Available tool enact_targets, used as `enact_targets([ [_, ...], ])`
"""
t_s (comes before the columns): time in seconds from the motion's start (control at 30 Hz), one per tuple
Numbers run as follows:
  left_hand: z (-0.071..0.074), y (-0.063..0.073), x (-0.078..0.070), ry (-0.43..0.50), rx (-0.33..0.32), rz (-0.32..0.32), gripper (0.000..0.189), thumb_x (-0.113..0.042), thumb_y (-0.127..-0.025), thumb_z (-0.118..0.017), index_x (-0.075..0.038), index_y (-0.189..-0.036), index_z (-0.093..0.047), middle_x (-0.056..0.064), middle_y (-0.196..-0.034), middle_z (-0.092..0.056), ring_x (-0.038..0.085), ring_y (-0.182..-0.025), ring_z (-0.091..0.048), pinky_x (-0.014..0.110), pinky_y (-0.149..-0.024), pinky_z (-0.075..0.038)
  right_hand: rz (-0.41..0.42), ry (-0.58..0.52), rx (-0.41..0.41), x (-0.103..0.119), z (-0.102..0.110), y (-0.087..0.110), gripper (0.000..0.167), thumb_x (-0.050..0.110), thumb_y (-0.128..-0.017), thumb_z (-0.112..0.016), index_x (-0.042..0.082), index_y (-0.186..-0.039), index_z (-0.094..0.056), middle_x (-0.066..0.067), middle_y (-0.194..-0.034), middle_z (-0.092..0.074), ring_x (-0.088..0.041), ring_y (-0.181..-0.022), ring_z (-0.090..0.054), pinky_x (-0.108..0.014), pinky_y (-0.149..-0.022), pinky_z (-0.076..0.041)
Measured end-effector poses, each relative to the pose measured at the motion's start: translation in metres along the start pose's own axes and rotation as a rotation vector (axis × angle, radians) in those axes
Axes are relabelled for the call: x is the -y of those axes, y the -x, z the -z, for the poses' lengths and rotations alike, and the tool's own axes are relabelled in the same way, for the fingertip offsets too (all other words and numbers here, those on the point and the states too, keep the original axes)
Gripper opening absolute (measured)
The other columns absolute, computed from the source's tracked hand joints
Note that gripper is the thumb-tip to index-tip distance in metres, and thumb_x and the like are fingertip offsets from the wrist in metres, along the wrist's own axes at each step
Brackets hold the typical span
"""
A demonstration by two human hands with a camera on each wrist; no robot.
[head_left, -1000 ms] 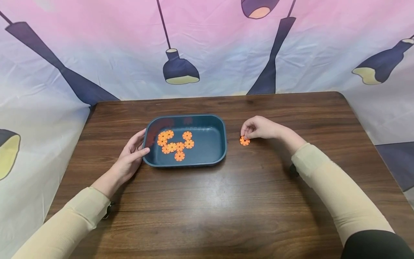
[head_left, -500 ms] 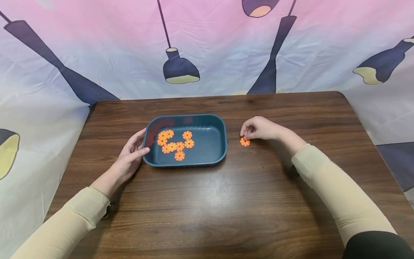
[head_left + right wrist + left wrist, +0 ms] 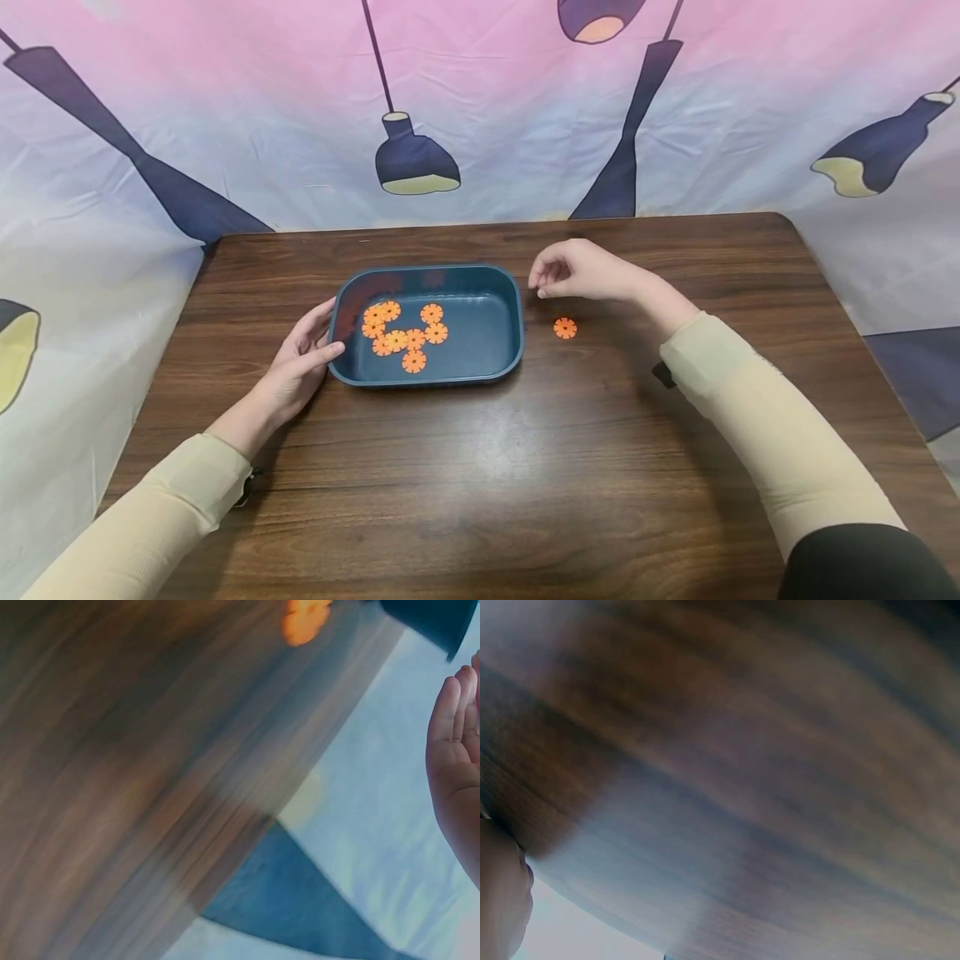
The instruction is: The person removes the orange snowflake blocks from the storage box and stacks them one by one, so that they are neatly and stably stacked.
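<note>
My left hand (image 3: 300, 362) holds the left end of a dark blue rectangular tray (image 3: 480, 382), thumb over the rim and fingers along its outer wall. Inside the tray lie several orange notched plastic discs (image 3: 414, 361), grouped toward its left half, some overlapping. One more orange notched disc (image 3: 565, 328) rests on the table to the right of the tray. Above and behind that disc, my right hand (image 3: 581, 271) is raised with loosely bent fingers and nothing visible in them. In the right wrist view the loose disc (image 3: 306, 620) shows at the top, blurred.
The tray and both arms are over a brown wood-grain table (image 3: 480, 500). Behind its back edge hangs a cloth backdrop (image 3: 510, 108) printed with dark lamps. The left wrist view shows mainly blurred tabletop (image 3: 780, 772).
My right hand has let go of the orange disc on the table and moved up and slightly left, away from it. The left hand and tray have stayed in place.
</note>
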State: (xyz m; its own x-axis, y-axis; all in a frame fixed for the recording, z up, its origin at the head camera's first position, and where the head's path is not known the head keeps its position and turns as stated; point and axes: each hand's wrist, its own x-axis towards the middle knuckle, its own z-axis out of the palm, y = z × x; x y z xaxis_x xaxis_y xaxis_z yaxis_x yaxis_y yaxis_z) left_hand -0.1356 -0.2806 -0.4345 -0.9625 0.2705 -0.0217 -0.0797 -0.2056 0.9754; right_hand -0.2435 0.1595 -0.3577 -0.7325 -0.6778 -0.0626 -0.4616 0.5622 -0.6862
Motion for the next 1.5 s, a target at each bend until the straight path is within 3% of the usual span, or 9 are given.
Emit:
enact_targets([
  [0.23, 0.000, 0.001, 0.000, -0.004, -0.005, 0.002, 0.059, 0.004, -0.105, -0.055, -0.021, -0.157, -0.045, -0.008, -0.154, -0.048, 0.004, -0.139, -0.050, 0.014, -0.108, -0.048, 0.069, -0.043, 0.000, 0.027, -0.012, -0.024, 0.012, 0.004, -0.095, -0.078, 0.002, -0.107, -0.076, -0.010, -0.101, -0.075, -0.019, -0.091, -0.068, -0.035, -0.088, -0.059],
  [0.5, 0.000, 0.002, 0.001, -0.011, -0.011, 0.017, 0.058, 0.003, -0.106, -0.055, -0.021, -0.158, -0.043, -0.008, -0.155, -0.047, 0.004, -0.140, -0.049, 0.014, -0.108, -0.048, 0.088, -0.080, 0.053, 0.045, -0.038, -0.047, 0.018, 0.002, -0.095, -0.077, -0.001, -0.112, -0.076, -0.013, -0.107, -0.074, -0.022, -0.093, -0.068, -0.033, -0.088, -0.060],
  [0.9, 0.000, 0.002, 0.002, -0.016, -0.007, 0.002, 0.059, 0.004, -0.106, -0.054, -0.019, -0.159, -0.042, -0.006, -0.155, -0.047, 0.006, -0.140, -0.049, 0.014, -0.109, -0.048, 0.123, -0.079, 0.124, 0.052, -0.074, -0.073, 0.025, -0.001, -0.095, -0.077, -0.002, -0.119, -0.073, -0.018, -0.116, -0.073, -0.024, -0.102, -0.069, -0.030, -0.092, -0.060],
  [1.5, 0.002, 0.001, 0.001, -0.030, 0.012, -0.015, 0.060, 0.005, -0.106, -0.052, -0.017, -0.161, -0.040, -0.006, -0.157, -0.048, 0.005, -0.141, -0.051, 0.015, -0.110, -0.048, 0.104, 0.033, 0.204, 0.058, -0.098, -0.094, 0.026, -0.001, -0.095, -0.077, 0.005, -0.121, -0.074, -0.012, -0.120, -0.069, -0.022, -0.107, -0.066, -0.029, -0.097, -0.056],
])
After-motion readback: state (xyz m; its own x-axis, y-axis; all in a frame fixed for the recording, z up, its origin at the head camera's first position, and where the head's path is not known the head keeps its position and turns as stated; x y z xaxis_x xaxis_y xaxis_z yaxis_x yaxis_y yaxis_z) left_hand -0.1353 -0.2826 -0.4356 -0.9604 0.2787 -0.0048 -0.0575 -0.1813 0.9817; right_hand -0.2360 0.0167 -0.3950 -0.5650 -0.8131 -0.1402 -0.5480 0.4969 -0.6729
